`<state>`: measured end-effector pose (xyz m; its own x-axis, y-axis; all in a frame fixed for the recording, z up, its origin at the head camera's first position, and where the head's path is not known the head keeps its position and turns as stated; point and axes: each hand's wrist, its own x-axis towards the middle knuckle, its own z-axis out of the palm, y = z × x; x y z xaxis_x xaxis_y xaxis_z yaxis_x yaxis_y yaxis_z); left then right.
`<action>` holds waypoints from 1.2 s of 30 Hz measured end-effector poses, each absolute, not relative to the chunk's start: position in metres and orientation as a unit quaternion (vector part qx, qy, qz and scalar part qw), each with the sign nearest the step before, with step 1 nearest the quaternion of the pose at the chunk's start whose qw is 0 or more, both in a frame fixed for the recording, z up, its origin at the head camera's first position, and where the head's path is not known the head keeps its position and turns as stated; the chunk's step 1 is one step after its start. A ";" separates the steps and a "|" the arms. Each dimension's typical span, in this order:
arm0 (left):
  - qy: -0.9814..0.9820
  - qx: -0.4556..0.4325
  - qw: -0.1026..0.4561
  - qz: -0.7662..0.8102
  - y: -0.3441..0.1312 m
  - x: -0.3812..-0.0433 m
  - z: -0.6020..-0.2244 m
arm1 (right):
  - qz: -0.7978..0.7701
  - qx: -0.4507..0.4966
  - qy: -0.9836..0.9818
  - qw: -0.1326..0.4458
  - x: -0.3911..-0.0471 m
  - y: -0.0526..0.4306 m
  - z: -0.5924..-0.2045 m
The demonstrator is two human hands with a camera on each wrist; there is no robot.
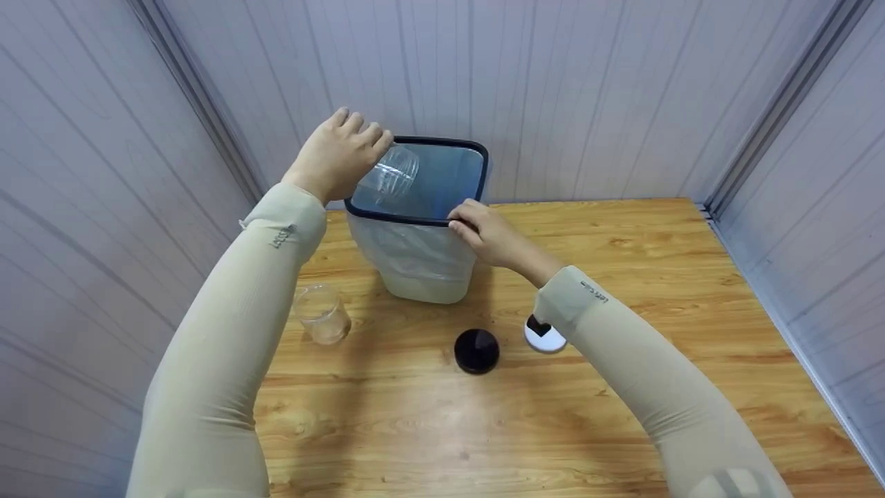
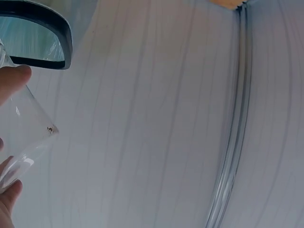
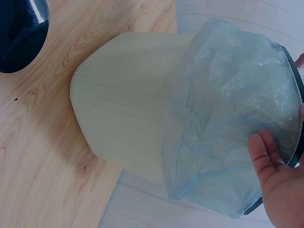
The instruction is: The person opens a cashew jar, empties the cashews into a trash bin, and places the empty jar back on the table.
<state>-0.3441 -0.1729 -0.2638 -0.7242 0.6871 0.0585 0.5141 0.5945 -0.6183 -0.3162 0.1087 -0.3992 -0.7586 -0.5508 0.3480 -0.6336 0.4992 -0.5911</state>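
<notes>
My left hand grips a clear jar tilted over the left side of the bin's mouth. In the left wrist view, fingers lie around the jar, and small dark specks show near its corner. A cream trash bin stands upright under it, lined with a translucent bluish bag folded over its outside and held by a black rim ring. My right hand holds the front right of that rim, its thumb outside. Part of the left hand's grip is hidden in the head view.
On the wooden table, a second clear jar stands at the left. A round black lid lies in front of the bin. Right of it is a white disc with a black patch, partly under the right sleeve. Panelled walls enclose the table.
</notes>
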 end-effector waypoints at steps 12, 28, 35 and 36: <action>-0.928 -0.305 0.169 0.134 -0.176 -0.345 -0.276 | 0.366 0.346 -0.862 0.056 -0.318 0.110 -0.400; -0.948 -0.271 0.167 0.029 -0.175 -0.346 -0.287 | 0.370 0.347 -0.860 0.058 -0.319 0.113 -0.401; -0.955 -0.245 0.167 -0.026 -0.174 -0.343 -0.292 | 0.365 0.339 -0.866 0.052 -0.319 0.113 -0.401; -0.955 -0.242 0.166 -0.031 -0.175 -0.343 -0.292 | 0.365 0.339 -0.866 0.052 -0.319 0.113 -0.401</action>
